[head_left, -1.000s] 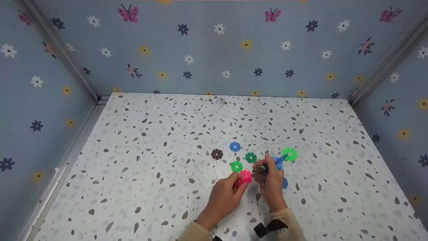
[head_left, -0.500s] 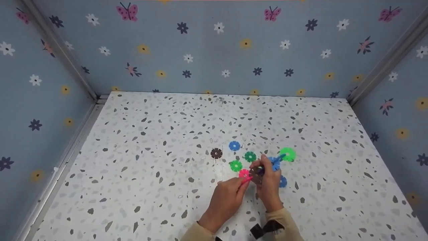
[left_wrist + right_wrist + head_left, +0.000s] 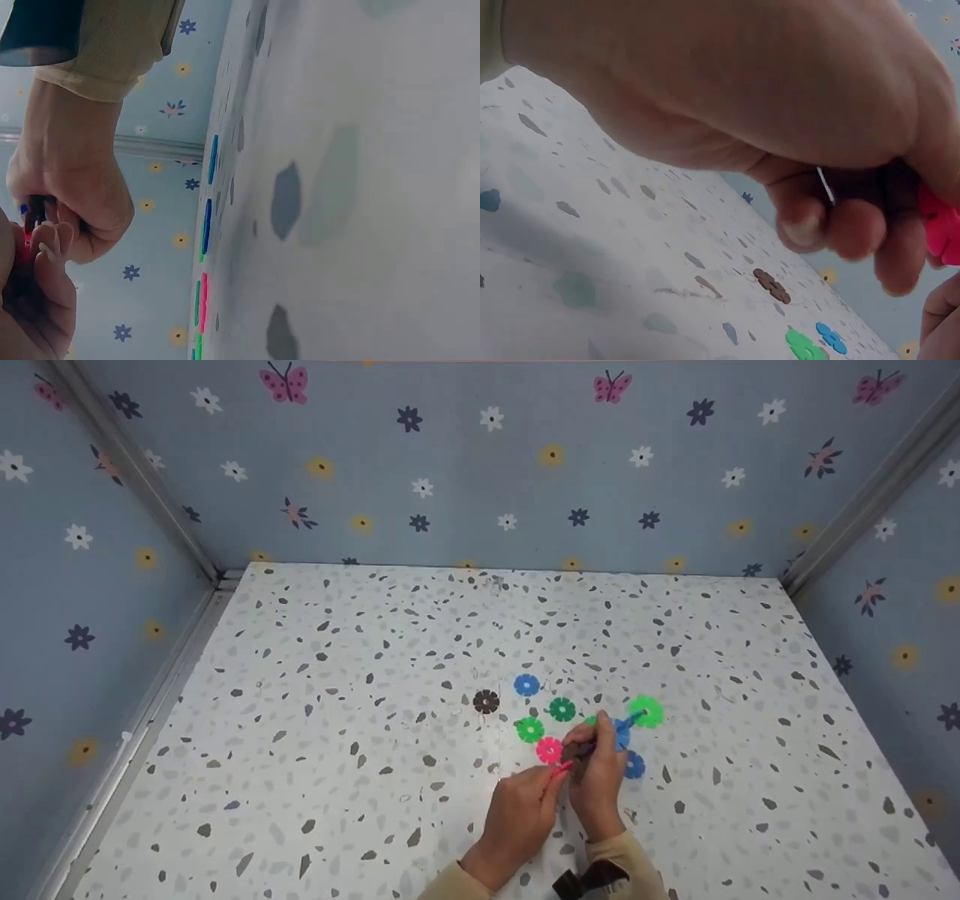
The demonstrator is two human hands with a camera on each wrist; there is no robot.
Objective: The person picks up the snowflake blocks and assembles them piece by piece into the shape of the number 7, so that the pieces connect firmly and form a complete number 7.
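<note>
My left hand (image 3: 521, 816) pinches a pink notched plastic disc (image 3: 562, 769), held edge-on. Its edge meets a brown notched disc (image 3: 572, 755) gripped in my right hand (image 3: 601, 784). Beyond the right fingers, a blue notched disc (image 3: 622, 735) and a bright green one (image 3: 646, 712) show as a linked string with a blue piece between them. The right fingers hide part of the string. In the right wrist view, the pink disc (image 3: 943, 231) appears by the curled right fingers. The left wrist view has both hands close together, with a sliver of pink (image 3: 27, 246) between them.
Loose notched discs lie on the speckled white table (image 3: 360, 720): pink (image 3: 549, 750), light green (image 3: 530, 729), dark green (image 3: 562, 709), blue (image 3: 526, 685) and brown (image 3: 486, 702). Another blue disc (image 3: 634, 765) lies right of the right hand. Flower-patterned panels (image 3: 480, 472) enclose the table.
The left hand has moved slightly right and turned the pink disc from face-on to edge-on against the brown disc. The loose pink disc behind it has come into view.
</note>
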